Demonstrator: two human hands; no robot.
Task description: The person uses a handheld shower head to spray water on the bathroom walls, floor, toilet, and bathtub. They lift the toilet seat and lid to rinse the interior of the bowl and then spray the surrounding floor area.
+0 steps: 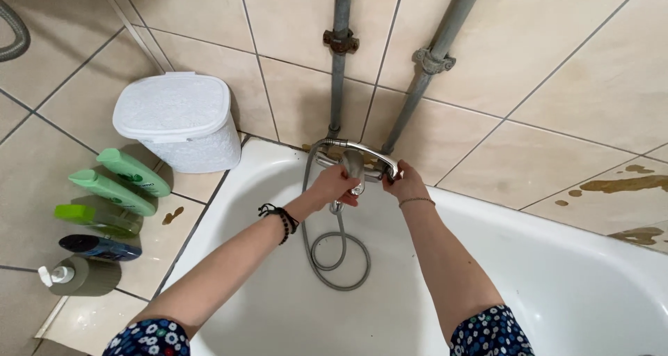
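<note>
Reaching forward, arms extended | left hand (pixel 336 184) gripping shower head (pixel 353 165) | right hand (pixel 405 185) closed on tap (pixel 387 169)

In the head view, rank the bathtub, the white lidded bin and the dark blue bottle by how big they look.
1. bathtub
2. white bin
3. dark blue bottle
All three differ plainly.

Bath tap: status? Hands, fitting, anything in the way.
Left hand gripping the shower head on the tap. Right hand at the tap's right end. Hose coiled in the tub. Nothing obstructing.
</note>
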